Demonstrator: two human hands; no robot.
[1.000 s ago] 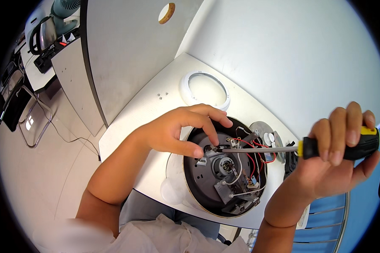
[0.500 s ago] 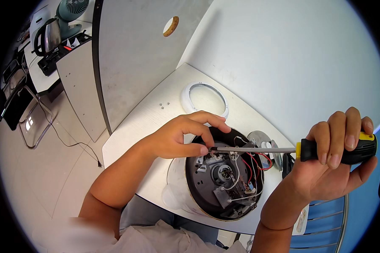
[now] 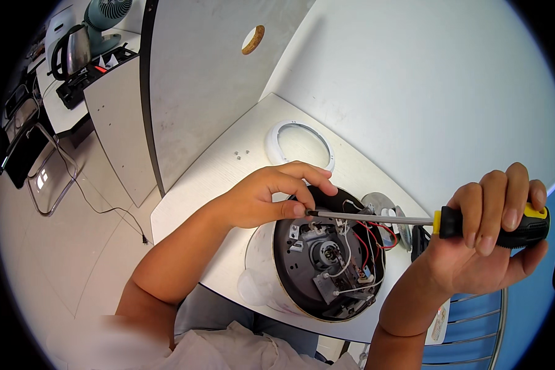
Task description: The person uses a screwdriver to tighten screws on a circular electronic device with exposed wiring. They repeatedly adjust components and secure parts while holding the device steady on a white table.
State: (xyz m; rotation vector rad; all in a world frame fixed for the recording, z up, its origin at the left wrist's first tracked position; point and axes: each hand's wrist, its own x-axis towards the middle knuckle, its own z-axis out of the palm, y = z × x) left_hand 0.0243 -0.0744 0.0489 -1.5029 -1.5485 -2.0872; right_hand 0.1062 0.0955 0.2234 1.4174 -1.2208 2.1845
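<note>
My right hand [image 3: 493,234] grips a screwdriver [image 3: 524,228] by its black-and-yellow handle, its long shaft pointing left. At its tip, my left hand [image 3: 265,197] closes thumb and forefinger on something small that I cannot make out, with the other fingers curved. Both are over a round white appliance [image 3: 262,271] lying with its dark open underside [image 3: 296,271] up, showing a central fitting [image 3: 327,251], metal brackets and red and white wires [image 3: 364,243].
The white table [image 3: 197,179] holds a white ring [image 3: 276,143], a few small metal bits [image 3: 246,152] and round metal parts [image 3: 376,200]. A grey panel [image 3: 197,86] and white wall [image 3: 431,92] border it. At left are a kettle [image 3: 79,52], fan [image 3: 108,12], chair [image 3: 21,154] and cord [image 3: 117,209].
The screwdriver tip has risen from inside the appliance to my left fingertips, and my left thumb and forefinger have drawn together there. My right hand has shifted slightly down.
</note>
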